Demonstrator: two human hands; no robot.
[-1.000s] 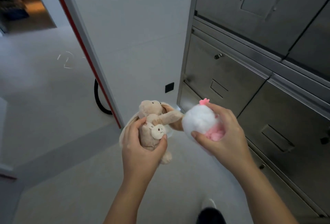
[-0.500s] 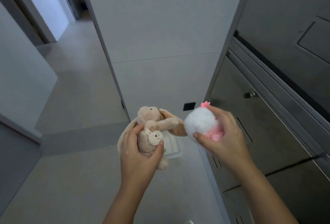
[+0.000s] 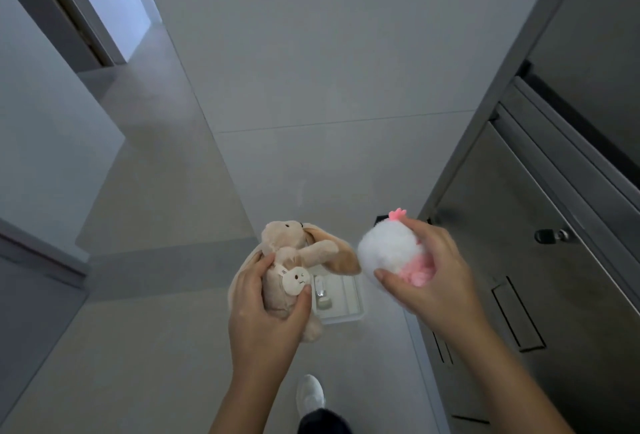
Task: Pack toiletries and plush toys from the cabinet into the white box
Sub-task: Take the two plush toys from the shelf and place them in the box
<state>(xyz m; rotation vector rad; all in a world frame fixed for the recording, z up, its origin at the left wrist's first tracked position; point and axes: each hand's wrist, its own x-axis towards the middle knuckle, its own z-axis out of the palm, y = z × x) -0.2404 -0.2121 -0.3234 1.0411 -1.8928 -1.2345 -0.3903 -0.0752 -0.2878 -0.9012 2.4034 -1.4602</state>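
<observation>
- Head view: the left hand [image 3: 266, 305] is wrapped tight around the belly of the beige bunny [image 3: 291, 253]. The right hand [image 3: 429, 277] is curled round a fluffy white-and-pink ball toy [image 3: 391, 250]. Both toys are up in the air, not packed yet.
- The white box [image 3: 341, 318] sits on the floor [image 3: 138, 347] right below, half hidden behind the bunny, near the foot of the metal cabinet [image 3: 519, 277].
- My take: get low over the opening before letting go, and tuck those floppy ears in so nothing hangs over the rim.
- Inside the box there's a small pale item [image 3: 323, 295], maybe a toiletry, can't really tell.
</observation>
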